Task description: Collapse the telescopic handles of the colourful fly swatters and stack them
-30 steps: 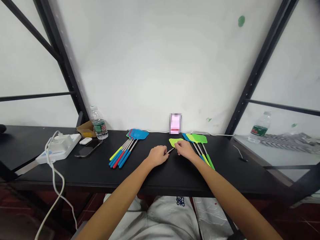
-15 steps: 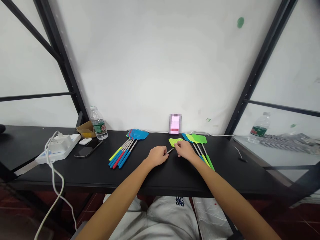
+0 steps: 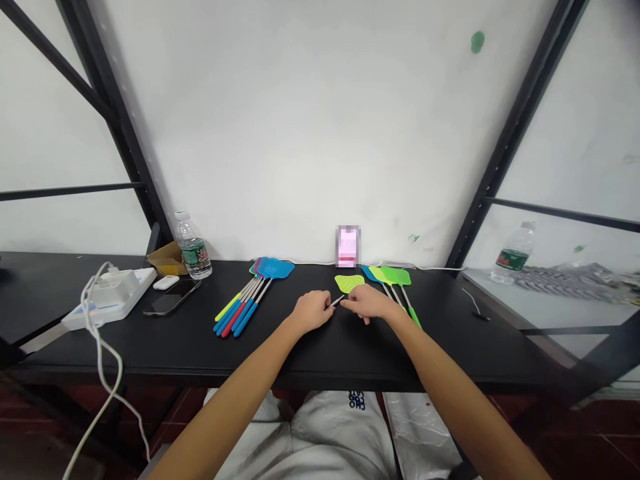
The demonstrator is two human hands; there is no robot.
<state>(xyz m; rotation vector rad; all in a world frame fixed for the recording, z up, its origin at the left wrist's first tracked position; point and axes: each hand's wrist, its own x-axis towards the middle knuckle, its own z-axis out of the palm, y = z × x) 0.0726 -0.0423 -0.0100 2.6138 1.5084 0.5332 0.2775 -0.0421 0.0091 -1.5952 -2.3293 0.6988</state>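
Observation:
A yellow-green fly swatter (image 3: 349,283) lies in front of me, its mesh head pointing towards the wall. My left hand (image 3: 313,310) is closed around its handle end, and a short piece of the pale rod shows beyond the fingers. My right hand (image 3: 367,302) has its fingertips pinched at the rod, just below the head; the palm hides part of the grip. To the left, several fly swatters (image 3: 277,269) lie fanned together, with blue, red and yellow handles. On the right, a green fly swatter (image 3: 397,276) lies beside a yellow one and a blue one, partly behind my right forearm.
A phone (image 3: 348,247) with a blurred screen leans on the wall. At left are a water bottle (image 3: 194,248), a cardboard box (image 3: 167,257), a dark phone (image 3: 173,298), a white case (image 3: 166,283) and a power strip (image 3: 137,293) with cables. A small black-ended cable (image 3: 481,316) lies right.
My right hand has moved off the mesh head, down and left to the rod close to my left hand. The left hand keeps its hold. The view has shifted slightly.

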